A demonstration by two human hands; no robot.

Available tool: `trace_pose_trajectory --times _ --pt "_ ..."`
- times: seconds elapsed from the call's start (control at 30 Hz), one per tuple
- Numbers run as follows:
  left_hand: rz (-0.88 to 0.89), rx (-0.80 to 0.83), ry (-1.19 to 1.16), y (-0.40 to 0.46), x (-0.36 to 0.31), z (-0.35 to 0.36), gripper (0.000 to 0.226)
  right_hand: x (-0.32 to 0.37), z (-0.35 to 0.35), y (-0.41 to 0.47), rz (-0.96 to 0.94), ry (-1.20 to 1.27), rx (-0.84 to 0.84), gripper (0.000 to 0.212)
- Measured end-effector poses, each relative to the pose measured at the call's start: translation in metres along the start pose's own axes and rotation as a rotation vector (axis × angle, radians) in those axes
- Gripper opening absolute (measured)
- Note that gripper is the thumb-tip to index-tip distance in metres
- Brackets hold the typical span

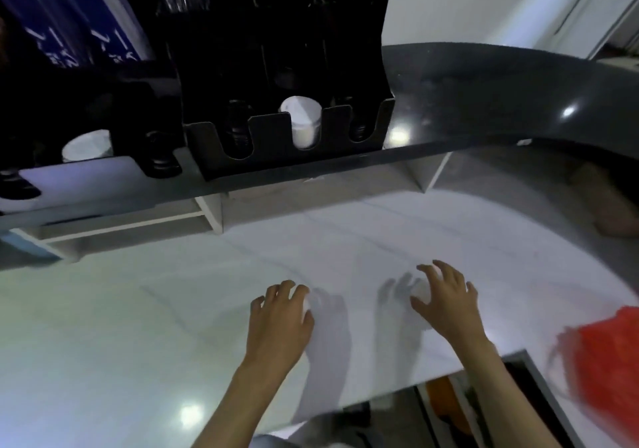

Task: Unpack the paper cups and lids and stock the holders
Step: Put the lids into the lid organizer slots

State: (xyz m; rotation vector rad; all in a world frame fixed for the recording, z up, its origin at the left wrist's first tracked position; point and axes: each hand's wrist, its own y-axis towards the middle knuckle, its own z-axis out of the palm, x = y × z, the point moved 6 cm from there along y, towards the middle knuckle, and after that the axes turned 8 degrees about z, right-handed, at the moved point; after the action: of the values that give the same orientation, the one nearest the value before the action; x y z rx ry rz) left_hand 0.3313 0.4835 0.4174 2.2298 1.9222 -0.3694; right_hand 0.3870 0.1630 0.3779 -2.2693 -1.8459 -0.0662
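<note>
A black holder stands on the dark raised ledge at the back. A white stack of paper cups fills its middle slot, with black lids in the slot to the left. A second black holder further left shows another white cup stack. My left hand and my right hand hover low over the white counter, palms down, fingers spread and loosely bent. Nothing plainly shows in either hand; the picture is blurred.
A red plastic bag lies at the counter's right edge. Below the front edge an open drawer shows. The dark curved ledge runs across the back, with white shelving under it.
</note>
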Motion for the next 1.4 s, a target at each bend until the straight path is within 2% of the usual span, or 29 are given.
trace_pose_trajectory --times 0.2,0.3,0.43,0.53,0.6,0.7,0.8,0.87,0.93,1.03,1.1,1.2,1.3,1.4 --pt "-0.061 0.022 -0.016 0.006 -0.040 0.018 0.039 -0.023 0.018 0.014 -0.091 0.056 0.196 0.082" --pt "-0.050 0.073 -0.048 0.006 -0.055 0.025 0.043 -0.024 0.025 0.017 -0.115 0.026 0.212 0.087" --pt "0.025 0.191 -0.083 0.007 -0.072 0.032 0.059 -0.022 0.025 0.020 -0.157 -0.004 0.189 0.076" --pt "0.060 0.209 -0.147 0.014 -0.079 0.031 0.066 -0.019 0.018 0.026 -0.160 0.121 0.226 0.078" --pt "0.056 0.176 -0.325 0.021 -0.087 0.025 0.074 -0.010 0.003 0.032 -0.151 0.339 0.256 0.080" --pt "0.003 0.082 -0.725 0.031 -0.099 0.010 0.093 0.021 -0.036 0.032 -0.211 0.661 0.298 0.071" --pt "0.027 -0.004 -0.922 0.040 -0.109 -0.012 0.101 0.065 -0.078 0.018 -0.346 0.896 0.460 0.069" --pt "0.055 -0.078 -0.966 0.045 -0.110 -0.028 0.098 0.091 -0.097 0.009 -0.409 1.030 0.556 0.071" --pt "0.043 -0.187 -1.001 0.047 -0.103 -0.045 0.091 0.113 -0.108 0.004 -0.443 1.092 0.584 0.073" --pt "0.057 -0.315 -1.012 0.046 -0.086 -0.070 0.083 0.138 -0.113 0.002 -0.460 1.104 0.708 0.073" --pt "0.070 -0.364 -0.984 0.044 -0.078 -0.084 0.079 0.148 -0.115 0.003 -0.481 1.049 0.789 0.084" --pt "0.075 -0.403 -0.938 0.042 -0.072 -0.097 0.078 0.157 -0.126 0.006 -0.560 0.983 0.712 0.093" --pt "0.040 -0.423 -0.993 0.041 -0.064 -0.103 0.083 0.163 -0.136 0.008 -0.591 1.078 0.625 0.078" --pt "0.037 -0.416 -0.925 0.041 -0.063 -0.107 0.090 0.169 -0.138 0.008 -0.606 1.073 0.566 0.071"
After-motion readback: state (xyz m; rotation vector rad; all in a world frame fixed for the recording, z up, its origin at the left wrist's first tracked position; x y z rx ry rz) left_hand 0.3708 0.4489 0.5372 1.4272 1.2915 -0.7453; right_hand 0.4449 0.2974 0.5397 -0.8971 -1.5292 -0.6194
